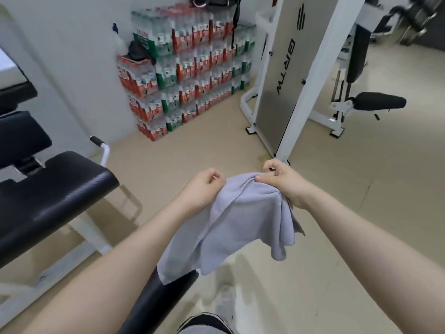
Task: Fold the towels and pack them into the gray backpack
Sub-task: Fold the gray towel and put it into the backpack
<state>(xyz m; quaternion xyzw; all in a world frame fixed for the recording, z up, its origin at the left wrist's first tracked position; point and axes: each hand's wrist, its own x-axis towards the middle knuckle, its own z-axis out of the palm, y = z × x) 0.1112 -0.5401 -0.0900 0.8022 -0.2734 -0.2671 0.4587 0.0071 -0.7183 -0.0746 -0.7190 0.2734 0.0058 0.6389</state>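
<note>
A gym room with a beige floor [325, 213]; stacked packs of bottled water [187, 68] stand at 12 o'clock and a black padded bench [55, 189] at 9 o'clock. The gray towel [238, 220] hangs in the air at the centre. The left hand [204, 186] grips its top edge, and the right hand [281, 182] pinches the bunched cloth. I judge the folding has only begun; next the corners must be found and spread. No backpack is visible.
</note>
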